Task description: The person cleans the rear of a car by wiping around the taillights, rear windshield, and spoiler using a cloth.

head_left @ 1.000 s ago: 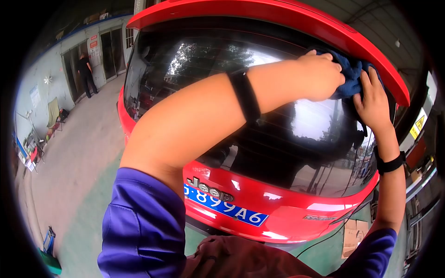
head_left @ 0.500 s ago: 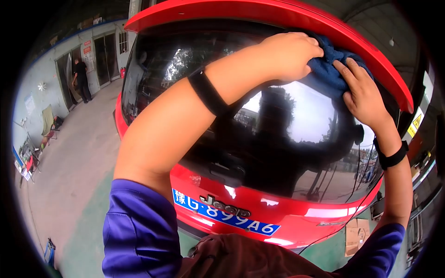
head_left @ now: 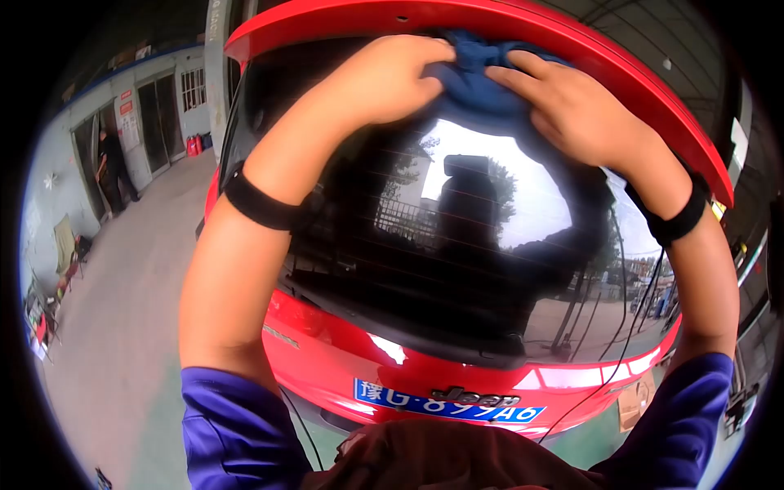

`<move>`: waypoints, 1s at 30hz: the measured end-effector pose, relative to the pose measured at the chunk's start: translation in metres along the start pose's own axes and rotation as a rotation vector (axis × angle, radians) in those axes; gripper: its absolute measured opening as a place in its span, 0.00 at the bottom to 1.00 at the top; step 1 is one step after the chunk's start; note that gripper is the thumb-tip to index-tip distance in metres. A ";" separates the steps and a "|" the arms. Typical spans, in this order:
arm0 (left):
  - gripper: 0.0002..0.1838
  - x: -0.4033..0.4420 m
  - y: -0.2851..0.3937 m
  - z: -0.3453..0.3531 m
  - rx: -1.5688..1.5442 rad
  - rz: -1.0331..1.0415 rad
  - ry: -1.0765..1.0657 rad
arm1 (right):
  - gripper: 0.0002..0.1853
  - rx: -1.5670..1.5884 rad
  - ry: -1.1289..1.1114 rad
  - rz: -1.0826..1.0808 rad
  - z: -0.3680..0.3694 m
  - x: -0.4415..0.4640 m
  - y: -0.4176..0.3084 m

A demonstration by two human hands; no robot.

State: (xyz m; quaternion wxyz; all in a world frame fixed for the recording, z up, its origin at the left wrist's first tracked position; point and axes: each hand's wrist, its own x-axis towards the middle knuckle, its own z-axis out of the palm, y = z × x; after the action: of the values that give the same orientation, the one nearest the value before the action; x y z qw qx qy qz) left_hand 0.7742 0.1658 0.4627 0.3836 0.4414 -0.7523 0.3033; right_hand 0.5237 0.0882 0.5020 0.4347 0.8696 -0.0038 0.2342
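Observation:
A bunched blue cloth [head_left: 482, 82] lies against the top of the dark rear window [head_left: 392, 269] of a red car, just under its red spoiler [head_left: 531, 24]. At the cloth's left side my left hand [head_left: 396, 80] is closed on it, thumb below and fingers above. My right hand [head_left: 584, 110] grips the cloth from the right, its fingers bent over the folds. The part of the cloth beneath my fingers is hidden. Both forearms wear black bands, and the glass reflects trees, sky and a dark silhouette.
Below the window are the car's badge [head_left: 474, 398] and blue licence plate [head_left: 384, 395]. A thin black cable [head_left: 588, 390] hangs at the right, near a cardboard box [head_left: 635, 402]. At the far left a person in dark clothes [head_left: 116, 171] stands by a doorway.
Both hands and the cloth have shifted left along the top of the window, toward its middle. The view has turned a little, and both hands keep hold of the cloth.

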 end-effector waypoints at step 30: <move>0.36 0.021 0.116 0.084 0.323 0.193 -0.041 | 0.26 -0.068 0.208 0.320 0.023 -0.135 0.021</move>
State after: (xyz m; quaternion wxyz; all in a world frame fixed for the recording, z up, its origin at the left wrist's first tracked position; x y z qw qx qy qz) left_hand 0.6375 0.1390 0.4228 0.2614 0.4290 -0.7404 0.4466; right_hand 0.4089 0.0311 0.4505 0.4190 0.8140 -0.1049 0.3884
